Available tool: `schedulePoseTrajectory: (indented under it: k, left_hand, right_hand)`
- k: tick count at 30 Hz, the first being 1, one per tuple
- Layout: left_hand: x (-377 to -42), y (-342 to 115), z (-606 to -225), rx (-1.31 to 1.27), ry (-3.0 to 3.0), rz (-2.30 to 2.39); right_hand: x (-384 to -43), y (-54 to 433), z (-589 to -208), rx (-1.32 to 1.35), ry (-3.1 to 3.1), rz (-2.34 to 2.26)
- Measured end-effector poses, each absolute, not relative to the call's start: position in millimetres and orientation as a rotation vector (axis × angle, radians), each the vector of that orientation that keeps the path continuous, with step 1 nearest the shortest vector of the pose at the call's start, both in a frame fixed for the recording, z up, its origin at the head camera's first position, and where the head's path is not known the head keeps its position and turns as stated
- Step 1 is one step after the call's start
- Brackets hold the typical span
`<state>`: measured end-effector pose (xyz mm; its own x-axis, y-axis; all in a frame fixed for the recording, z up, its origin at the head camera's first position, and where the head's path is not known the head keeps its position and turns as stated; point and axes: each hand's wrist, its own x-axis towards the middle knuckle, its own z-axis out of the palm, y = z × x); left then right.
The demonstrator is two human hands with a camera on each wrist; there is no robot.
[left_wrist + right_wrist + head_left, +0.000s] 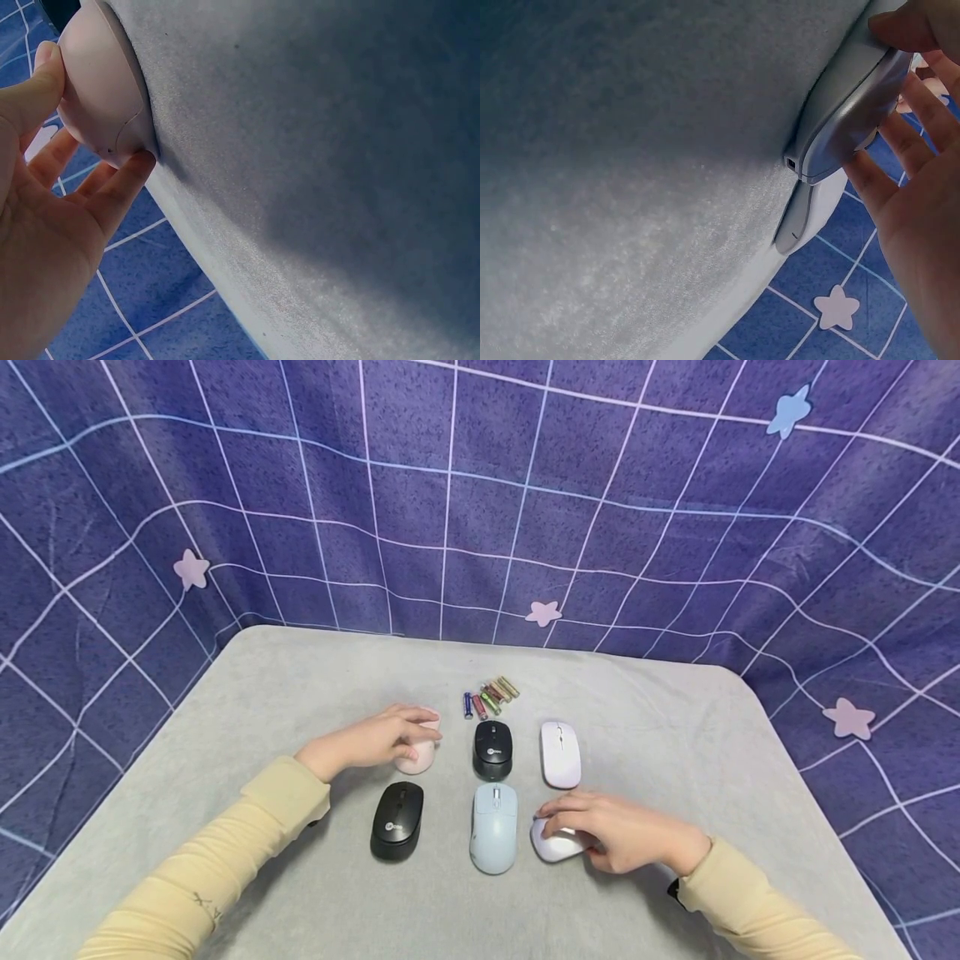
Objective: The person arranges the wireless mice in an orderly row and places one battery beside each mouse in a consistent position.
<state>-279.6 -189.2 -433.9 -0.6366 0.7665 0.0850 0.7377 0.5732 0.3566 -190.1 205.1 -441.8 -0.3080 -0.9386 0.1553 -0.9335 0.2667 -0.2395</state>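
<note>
On the left of the table, my left hand (375,739) holds a pale pink computer mouse (417,762), with the thumb at one side and fingers at the other. The left wrist view shows that pink mouse (97,82) resting on the cloth. My right hand (626,833) grips a white mouse (553,843) at the front right, its thumb and fingers on opposite sides. Seen from the right wrist, this mouse (855,120) has silvery sides and a small port at one end. Part of it is hidden under the fingers in the head view.
Between the hands lie a black mouse (492,747) and a light blue mouse (494,842). Another black mouse (397,822) sits near the left forearm. A flat white mouse (561,756) lies beyond the right hand. Several batteries (491,698) are grouped farther back on the grey cloth (637,718).
</note>
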Motion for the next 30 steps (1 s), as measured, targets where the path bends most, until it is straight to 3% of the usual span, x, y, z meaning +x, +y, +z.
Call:
schedulePoseTrajectory:
  k: [12,30]
  left_hand:
    - [-279.1,-189.0,-432.5,1.283,2.719,0.562]
    - [-277.0,-188.2,-432.1,1.266,2.714,0.580]
  right_hand:
    - [-187.9,205.0,-431.8,-1.828,2.530,-0.411]
    - [-181.9,201.0,-422.6,-1.607,2.693,-0.208]
